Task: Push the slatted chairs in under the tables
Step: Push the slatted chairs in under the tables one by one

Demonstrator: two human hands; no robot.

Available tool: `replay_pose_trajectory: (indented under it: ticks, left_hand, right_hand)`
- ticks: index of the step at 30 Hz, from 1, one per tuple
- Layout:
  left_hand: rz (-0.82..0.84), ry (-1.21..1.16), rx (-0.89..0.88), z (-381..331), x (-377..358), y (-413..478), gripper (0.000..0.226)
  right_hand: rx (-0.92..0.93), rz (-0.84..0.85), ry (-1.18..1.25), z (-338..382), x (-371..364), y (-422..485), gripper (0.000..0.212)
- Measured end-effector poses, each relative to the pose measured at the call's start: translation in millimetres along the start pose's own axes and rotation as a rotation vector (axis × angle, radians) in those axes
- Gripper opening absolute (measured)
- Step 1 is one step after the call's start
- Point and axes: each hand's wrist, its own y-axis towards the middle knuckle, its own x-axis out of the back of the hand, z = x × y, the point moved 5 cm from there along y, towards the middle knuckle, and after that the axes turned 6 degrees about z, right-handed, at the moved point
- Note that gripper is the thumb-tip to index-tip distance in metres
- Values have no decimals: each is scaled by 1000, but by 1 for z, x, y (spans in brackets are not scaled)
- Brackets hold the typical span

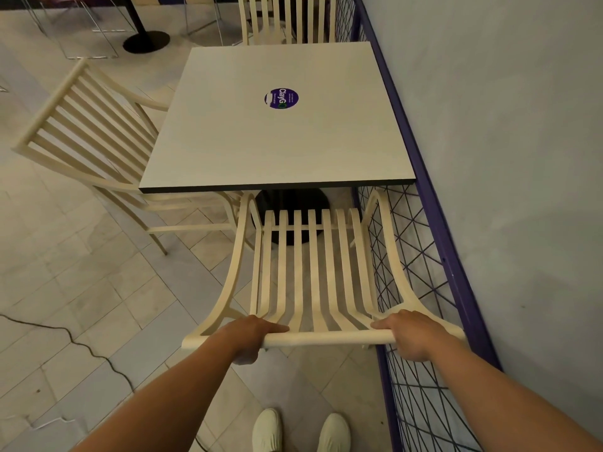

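near slatted chair (313,272): cream, faced the square table (277,125), seat partly under its near edge, beside the purple wire fence (421,288). left hand (251,334) and right hand (414,334): both closed around the chair's top rail. second slatted chair (85,125): at the table's left side, angled. third slatted chair (287,21): at the far side.
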Motion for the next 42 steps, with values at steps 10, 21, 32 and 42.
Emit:
replay_pose_trajectory:
  ticks: [10,21,32,42]
  left_hand:
    - [-4,-16,-1,-4,-2,1,79]
    - [-5,-10,-17,-5,7,10,79]
    - [-2,-13,-22,-9,16,12,80]
    - [-47,-19,-5,-3,16,11,76]
  right_hand:
    - [-11,-15,-3,-3,-1,-4,73]
    - [-18,9,-17,-10,9,3,75]
    - [-14,-17,8,-14,15,8,73]
    - [18,-20,-25,-9,24,12,76]
